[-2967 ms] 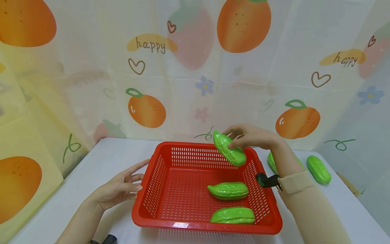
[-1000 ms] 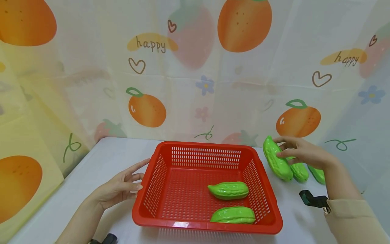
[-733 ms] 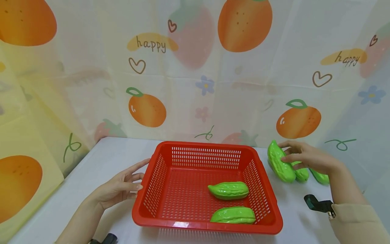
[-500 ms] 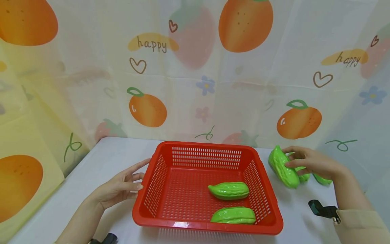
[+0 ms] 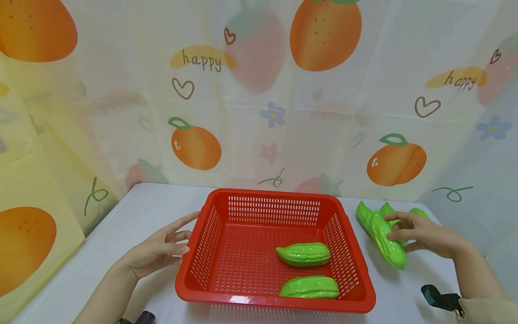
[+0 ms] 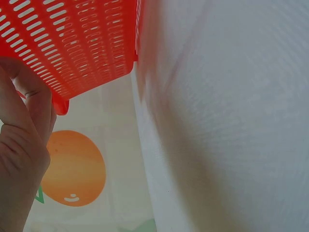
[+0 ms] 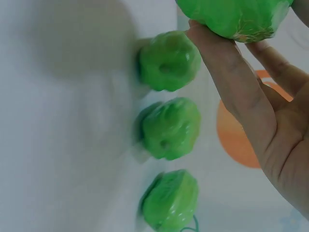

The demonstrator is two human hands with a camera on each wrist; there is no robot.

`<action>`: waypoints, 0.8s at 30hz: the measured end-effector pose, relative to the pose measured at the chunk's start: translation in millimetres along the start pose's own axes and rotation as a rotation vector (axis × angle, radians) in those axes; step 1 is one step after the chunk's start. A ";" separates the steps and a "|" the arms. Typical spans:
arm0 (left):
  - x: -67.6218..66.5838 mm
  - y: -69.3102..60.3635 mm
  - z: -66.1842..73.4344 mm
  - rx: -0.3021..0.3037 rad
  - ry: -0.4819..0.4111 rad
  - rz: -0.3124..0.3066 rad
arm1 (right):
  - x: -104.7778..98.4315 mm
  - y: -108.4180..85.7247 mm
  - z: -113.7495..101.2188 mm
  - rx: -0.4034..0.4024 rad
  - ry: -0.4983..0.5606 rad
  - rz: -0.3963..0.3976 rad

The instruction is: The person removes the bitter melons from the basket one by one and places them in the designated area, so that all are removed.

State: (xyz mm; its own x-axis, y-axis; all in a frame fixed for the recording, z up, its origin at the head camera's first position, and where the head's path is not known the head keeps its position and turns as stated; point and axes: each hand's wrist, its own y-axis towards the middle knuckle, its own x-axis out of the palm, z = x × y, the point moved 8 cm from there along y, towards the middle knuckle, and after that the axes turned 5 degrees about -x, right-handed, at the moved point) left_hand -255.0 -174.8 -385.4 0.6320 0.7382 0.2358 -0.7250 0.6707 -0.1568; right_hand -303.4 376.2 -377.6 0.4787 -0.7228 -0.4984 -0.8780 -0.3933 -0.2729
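Observation:
My right hand (image 5: 425, 234) holds a green, bumpy bitter melon (image 5: 388, 243) to the right of the basket. The right wrist view shows this bitter melon (image 7: 236, 17) raised off the table, its far part cut off by the frame. Behind it three more bitter melons lie in a row, the nearest one (image 5: 364, 216) partly covered. My left hand (image 5: 158, 249) grips the left rim of the red plastic basket (image 5: 275, 302), thumb at the rim's edge; some fingertips are hidden. Inside the basket, toward its right side, are two bitter melons, one (image 5: 304, 254) behind the other (image 5: 310, 287).
A white-covered table (image 5: 154, 202) bears everything, and its right edge runs just beyond the bitter melons. A fruit-printed curtain (image 5: 243, 135) hangs behind it. Black wrist cameras, such as the right one (image 5: 439, 298), stick out from the wrists.
My right hand has carried the bitter melon from above the basket to the right, then nearer to me and lower, in front of the others. My left hand and the basket have stayed put.

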 end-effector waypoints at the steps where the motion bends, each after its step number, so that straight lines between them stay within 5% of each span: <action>1: 0.2 0.0 -0.1 0.000 -0.002 -0.003 | 0.3 -0.6 2.4 0.004 0.004 -0.002; 24: -0.5 1.2 -0.5 -0.019 -0.005 0.016 | 10.6 -9.8 37.1 0.082 0.037 -0.065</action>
State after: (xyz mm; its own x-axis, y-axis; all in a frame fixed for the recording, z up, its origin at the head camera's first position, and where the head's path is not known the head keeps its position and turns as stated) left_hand -256.1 -174.3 -386.2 0.6188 0.7488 0.2375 -0.7298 0.6598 -0.1787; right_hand -289.7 393.4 -410.8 0.5325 -0.7184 -0.4476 -0.8416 -0.3932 -0.3703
